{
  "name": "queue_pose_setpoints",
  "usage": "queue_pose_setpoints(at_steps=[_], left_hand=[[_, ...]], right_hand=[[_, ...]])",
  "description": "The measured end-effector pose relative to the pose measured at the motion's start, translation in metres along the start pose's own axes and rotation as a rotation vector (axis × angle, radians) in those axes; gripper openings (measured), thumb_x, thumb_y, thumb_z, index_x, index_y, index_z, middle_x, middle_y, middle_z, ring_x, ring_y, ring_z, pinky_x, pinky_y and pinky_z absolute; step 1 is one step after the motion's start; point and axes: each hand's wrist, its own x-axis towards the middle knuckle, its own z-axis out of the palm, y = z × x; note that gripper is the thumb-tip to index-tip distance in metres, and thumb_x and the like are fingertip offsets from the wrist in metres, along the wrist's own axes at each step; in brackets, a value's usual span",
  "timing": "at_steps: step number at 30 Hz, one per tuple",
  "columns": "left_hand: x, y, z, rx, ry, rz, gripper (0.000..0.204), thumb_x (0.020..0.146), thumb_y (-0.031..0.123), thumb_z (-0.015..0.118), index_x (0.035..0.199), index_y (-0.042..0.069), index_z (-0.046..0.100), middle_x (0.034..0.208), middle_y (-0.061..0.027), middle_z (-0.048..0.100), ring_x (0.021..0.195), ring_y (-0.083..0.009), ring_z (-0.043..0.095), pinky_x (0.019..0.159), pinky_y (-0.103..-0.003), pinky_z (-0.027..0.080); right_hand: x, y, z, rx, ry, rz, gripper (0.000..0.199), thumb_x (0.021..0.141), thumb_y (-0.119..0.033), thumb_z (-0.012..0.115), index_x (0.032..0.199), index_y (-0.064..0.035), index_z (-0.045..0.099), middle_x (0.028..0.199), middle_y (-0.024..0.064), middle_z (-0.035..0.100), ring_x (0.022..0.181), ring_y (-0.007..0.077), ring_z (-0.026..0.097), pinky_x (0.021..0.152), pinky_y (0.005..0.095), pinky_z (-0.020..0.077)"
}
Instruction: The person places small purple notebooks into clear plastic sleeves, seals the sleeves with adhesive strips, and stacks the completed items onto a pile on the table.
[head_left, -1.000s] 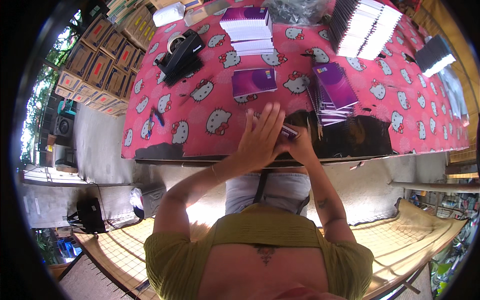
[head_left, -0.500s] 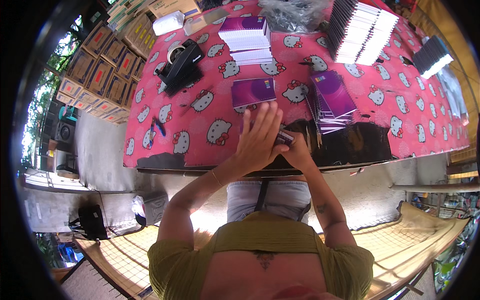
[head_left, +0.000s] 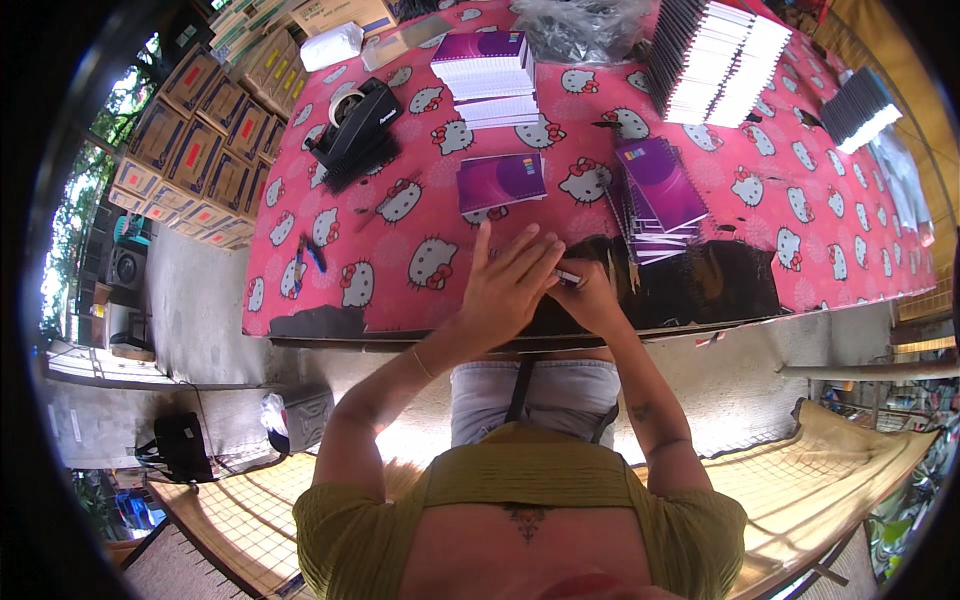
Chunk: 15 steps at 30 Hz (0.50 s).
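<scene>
My left hand (head_left: 508, 285) is held over the table's near edge with its fingers stretched out and its palm down. Against its fingertips, my right hand (head_left: 592, 297) is closed around a small dark purple and white thing (head_left: 568, 278), mostly hidden by the hands, so its kind cannot be made out. Just beyond the hands lies a purple spiral notebook (head_left: 502, 182), flat on the pink table cover. To the right is an uneven pile of purple notebooks (head_left: 662, 190), fanned out of line.
A taller notebook stack (head_left: 490, 85) stands farther back, left of a big spiral-bound stack (head_left: 715, 65). A black tape dispenser (head_left: 358, 125) and a blue pen (head_left: 316, 253) lie to the left. Torn black patches (head_left: 720, 285) mark the near edge. Cartons (head_left: 195, 140) are piled beyond the table.
My hands have shifted slightly; the left fingers have tilted rightward and down toward the right hand. Less of the held thing shows. The whole view has moved a little.
</scene>
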Motion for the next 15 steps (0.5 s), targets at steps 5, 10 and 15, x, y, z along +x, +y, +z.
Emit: queue_pose_setpoints(at_steps=[5, 10, 15], left_hand=[[0.001, -0.014, 0.012, -0.007, 0.095, 0.060, 0.069, 0.094, 0.046, 0.056, 0.146, 0.004, 0.040, 0.155, -0.0189, 0.032, 0.145, -0.0352, 0.029, 0.112, -0.066, 0.017], [-0.022, 0.041, 0.008, -0.182, -0.145, -0.154, 0.074, 0.094, 0.053, 0.050, 0.146, 0.002, 0.039, 0.156, -0.0190, 0.031, 0.144, -0.0370, 0.031, 0.112, -0.066, 0.017], [0.009, 0.017, -0.008, -0.280, 0.021, -0.232, 0.062, 0.094, 0.047, 0.055, 0.138, 0.004, 0.049, 0.142, -0.0175, 0.048, 0.134, -0.0345, 0.045, 0.117, -0.061, 0.010]], right_hand=[[0.004, 0.003, 0.001, 0.019, -0.047, -0.060, 0.019, 0.077, -0.005, 0.074, 0.095, 0.0015, 0.069, 0.078, 0.0182, 0.067, 0.070, 0.0345, 0.065, 0.065, 0.0386, 0.0495], [-0.001, 0.017, 0.003, -0.085, 0.053, -0.094, 0.017, 0.081, -0.008, 0.073, 0.095, 0.0019, 0.069, 0.075, 0.0180, 0.065, 0.067, 0.0333, 0.064, 0.064, 0.0379, 0.0488], [0.000, -0.002, -0.001, -0.026, -0.014, 0.061, 0.019, 0.082, -0.011, 0.073, 0.095, 0.0028, 0.069, 0.074, 0.0193, 0.065, 0.066, 0.0347, 0.064, 0.063, 0.0382, 0.0489]])
